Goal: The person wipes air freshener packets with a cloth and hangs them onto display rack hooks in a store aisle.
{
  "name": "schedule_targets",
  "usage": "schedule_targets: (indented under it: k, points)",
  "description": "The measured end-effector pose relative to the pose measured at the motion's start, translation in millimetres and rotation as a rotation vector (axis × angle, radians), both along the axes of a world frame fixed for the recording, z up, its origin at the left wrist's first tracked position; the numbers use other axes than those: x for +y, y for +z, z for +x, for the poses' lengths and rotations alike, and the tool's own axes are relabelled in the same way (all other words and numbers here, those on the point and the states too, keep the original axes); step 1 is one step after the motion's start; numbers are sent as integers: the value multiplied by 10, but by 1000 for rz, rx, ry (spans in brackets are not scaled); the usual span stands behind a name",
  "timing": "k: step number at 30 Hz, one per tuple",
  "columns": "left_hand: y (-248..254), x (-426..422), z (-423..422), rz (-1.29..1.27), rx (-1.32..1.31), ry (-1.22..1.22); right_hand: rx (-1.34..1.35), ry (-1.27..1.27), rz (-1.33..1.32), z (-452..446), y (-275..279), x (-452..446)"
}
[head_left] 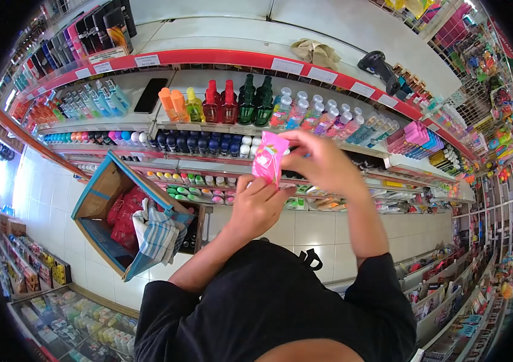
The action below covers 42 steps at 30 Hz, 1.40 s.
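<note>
Pink packet (270, 160) sits between your left hand (255, 205), pinching its bottom end, and your right hand (324, 161), pinching its upper right edge. Long axis points roughly away from you, btw.

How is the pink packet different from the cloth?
The packet is pink; the cloth is white with blue stripes. The left hand and right hand hold the packet; the cloth lies over the box's edge. The packet is smaller than the cloth.
</note>
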<state>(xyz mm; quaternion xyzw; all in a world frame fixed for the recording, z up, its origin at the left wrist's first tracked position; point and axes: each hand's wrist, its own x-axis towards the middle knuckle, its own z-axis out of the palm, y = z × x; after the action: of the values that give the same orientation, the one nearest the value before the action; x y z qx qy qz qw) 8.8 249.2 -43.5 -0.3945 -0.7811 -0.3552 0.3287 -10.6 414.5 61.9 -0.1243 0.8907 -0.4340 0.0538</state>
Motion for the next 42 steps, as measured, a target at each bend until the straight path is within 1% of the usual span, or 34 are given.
schedule_targets:
  k: [1,3,4,6,8,9,10,11,13,14,15,16,17,19,20,22,23,25,26,27,29,30,31,33,34,35,37,39,41,42]
  points:
    - [-32,44,26,-4,-4,1,33,-84,-77,70,-39,-136]
    - [-105,116,81,-98,9,-51,92,-224,14,-20,-351,-91]
    - [-164,139,107,-134,-18,-69,90,-224,11,-31,-455,-58]
    - [-167,192,155,-137,-24,-86,26,-168,-235,-25,-568,22]
    - [-119,191,190,-143,-30,-105,13,-171,-200,50,-533,85]
    - [-4,176,212,-49,-165,-172,2,-173,-159,99,-488,117]
    - [113,168,222,46,-299,-239,-40,-149,-239,155,-410,140]
    - [239,164,174,43,-297,-245,-37,-155,-242,190,-377,186]
    - [435,139,-8,174,-253,68,-115,-122,-280,287,-346,287]
    - [409,71,-106,169,-256,60,-91,-92,-270,331,-310,336]
    - [356,-35,-221,9,-487,-137,-90,-98,-272,352,-309,376]
    - [329,-78,-275,-155,-711,-333,-71,-147,-339,362,-303,413]
    - [346,-62,-271,-157,-708,-335,-49,-195,-407,365,-296,449]
    - [413,-34,-275,-149,-844,-271,-31,-206,-405,328,-270,512]
    - [446,0,-283,-157,-845,-276,-19,-247,-390,303,-242,538]
    - [542,92,-387,10,-710,-81,5,-286,-382,234,-158,567]
    - [585,120,-447,4,-695,-79,174,-295,-320,178,-91,563]
    - [657,179,-516,236,-161,-40,504,-328,-189,151,26,549]
    - [694,192,-523,292,-67,-20,622,-313,-171,185,70,529]
    - [705,186,-525,291,-60,-27,630,-319,-171,208,76,525]
    - [695,107,-518,260,12,-28,863,-238,28,267,65,522]
    - [681,37,-478,157,-86,-31,803,-258,14,282,-41,529]
    - [680,-14,-456,155,-87,-36,802,-264,15,305,-145,548]
    - [679,-91,-418,128,-714,-138,356,-275,-313,335,-342,573]
    - [669,-97,-418,116,-667,-131,271,-252,-361,343,-415,584]
    - [644,-78,-417,117,-670,-121,266,-243,-365,338,-432,597]
    - [592,-8,-403,297,-805,-102,239,-293,-426,337,-412,602]
    - [619,51,-405,295,-826,-80,274,-289,-424,300,-345,635]
    - [634,121,-421,429,-826,-103,366,-335,-369,286,-271,657]
    - [658,139,-418,432,-820,-101,458,-344,-322,285,-243,659]
